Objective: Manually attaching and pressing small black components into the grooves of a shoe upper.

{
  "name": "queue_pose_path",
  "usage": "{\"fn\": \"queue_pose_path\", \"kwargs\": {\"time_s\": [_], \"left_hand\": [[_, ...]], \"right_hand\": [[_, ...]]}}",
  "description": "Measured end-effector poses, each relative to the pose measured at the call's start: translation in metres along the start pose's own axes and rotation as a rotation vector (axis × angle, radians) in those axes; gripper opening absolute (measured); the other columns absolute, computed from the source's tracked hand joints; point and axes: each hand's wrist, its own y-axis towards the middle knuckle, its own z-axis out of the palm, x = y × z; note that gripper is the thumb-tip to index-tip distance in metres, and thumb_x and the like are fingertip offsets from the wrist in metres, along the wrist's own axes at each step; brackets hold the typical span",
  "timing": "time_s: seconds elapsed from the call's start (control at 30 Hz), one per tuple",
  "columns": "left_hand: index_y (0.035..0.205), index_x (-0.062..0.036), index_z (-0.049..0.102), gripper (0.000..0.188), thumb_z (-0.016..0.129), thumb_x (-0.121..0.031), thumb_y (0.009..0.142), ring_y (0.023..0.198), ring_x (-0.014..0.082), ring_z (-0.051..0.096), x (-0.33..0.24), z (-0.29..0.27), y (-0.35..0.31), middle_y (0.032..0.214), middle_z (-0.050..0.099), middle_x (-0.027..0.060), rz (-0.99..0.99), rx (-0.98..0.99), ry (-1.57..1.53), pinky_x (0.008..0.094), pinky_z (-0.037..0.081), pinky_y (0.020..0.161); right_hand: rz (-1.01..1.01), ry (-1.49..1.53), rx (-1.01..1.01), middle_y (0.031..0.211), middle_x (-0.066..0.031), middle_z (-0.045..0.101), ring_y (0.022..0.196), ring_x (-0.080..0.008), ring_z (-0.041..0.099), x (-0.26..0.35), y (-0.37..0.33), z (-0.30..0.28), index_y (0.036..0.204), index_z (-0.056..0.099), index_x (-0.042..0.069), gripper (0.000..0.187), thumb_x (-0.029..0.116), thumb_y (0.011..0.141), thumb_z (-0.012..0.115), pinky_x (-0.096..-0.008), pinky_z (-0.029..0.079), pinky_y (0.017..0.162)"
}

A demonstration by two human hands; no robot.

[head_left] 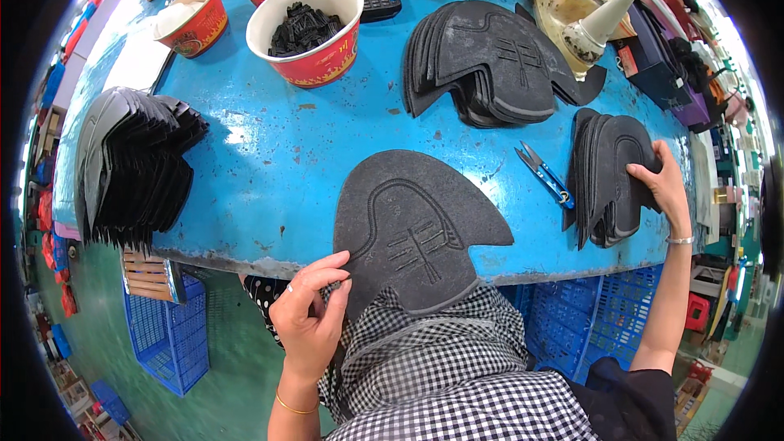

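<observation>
Apron [457, 384]: b&w check at 6 o'clock, closest to us, over the lap.
Black piece [392, 212]: centre stage, flat, just below mid-dial; mostly on the blue desk [261, 188], near end overhanging twd the apron.
L hand [314, 306]: at 7 o'clock, fingers narrow, pinching that pc's left edge by the look of it.
R hand [663, 184]: out at 3, thumb on top, fingers curled round the edge of the right stack [608, 167]; one layer or several, can't tell.
Snips [545, 174]: approx 3 o'clock, unheld, just beside that stack.
Other piles: big stack [506, 65] at 1, left stack [135, 171] at 9.
Red bowl [318, 69]: 11 o'clock, w/ black bits inside.
Progress: mid-run, I'd say; one pc out alone, three piles round it; which are done, which left, can't tell.
</observation>
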Motion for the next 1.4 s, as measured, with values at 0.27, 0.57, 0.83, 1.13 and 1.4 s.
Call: {"fn": "queue_pose_path", "kwargs": {"time_s": [0.27,0.57,0.83,1.13,1.4], "left_hand": [[0.092,-0.0034,0.070,0.016,0.071,0.007,0.079,0.050,0.0000,0.036,0.007,-0.008,-0.003,0.113,0.074,0.0119,-0.095,-0.075,-0.090,0.0182,0.034,0.048],[0.093,-0.0018,0.071,0.014,0.069,0.007,0.082,0.050,-0.0013,0.039,0.008,-0.012,-0.003,0.111,0.075,0.0120,-0.163,-0.046,-0.151,0.0163,0.035,0.049],[0.092,-0.0005,0.070,0.013,0.066,0.008,0.083,0.056,0.0000,0.032,-0.004,-0.010,-0.001,0.110,0.075,0.0097,-0.246,-0.023,-0.214,0.0168,0.030,0.052],[0.095,-0.0019,0.077,0.021,0.077,0.006,0.076,0.053,-0.0004,0.051,-0.033,-0.016,0.001,0.088,0.078,0.0063,-0.240,0.136,-0.417,0.0175,0.034,0.046],[0.098,-0.0060,0.076,0.024,0.083,-0.006,0.075,0.057,0.0095,0.063,-0.052,-0.007,0.008,0.084,0.076,0.0062,-0.104,0.317,-0.318,0.0214,0.045,0.050]], "right_hand": [[-0.214,1.080,-0.390,0.128,-0.0072,0.062,0.110,-0.0138,0.062,-0.002,-0.031,-0.002,0.137,0.051,0.001,0.036,0.010,0.102,0.055,-0.0293,0.050,0.095],[-0.313,1.021,0.524,0.115,-0.0031,0.064,0.104,-0.0082,0.058,0.197,-0.074,0.085,0.126,0.056,-0.003,0.033,0.006,0.095,0.065,-0.0248,0.048,0.090],[-0.537,0.703,0.611,0.107,-0.0068,0.066,0.096,-0.0133,0.061,0.227,-0.048,0.108,0.124,0.056,0.000,0.034,0.014,0.095,0.068,-0.0267,0.049,0.085],[-0.903,0.477,0.009,0.086,-0.0057,0.067,0.083,-0.0261,0.065,0.243,-0.075,0.092,0.105,0.070,0.009,0.034,0.010,0.073,0.082,-0.0359,0.051,0.078],[-1.009,0.781,0.252,0.080,0.0042,0.064,0.074,-0.0163,0.057,0.255,-0.112,0.100,0.093,0.075,0.015,0.022,0.019,0.073,0.083,-0.0303,0.040,0.065]]}}
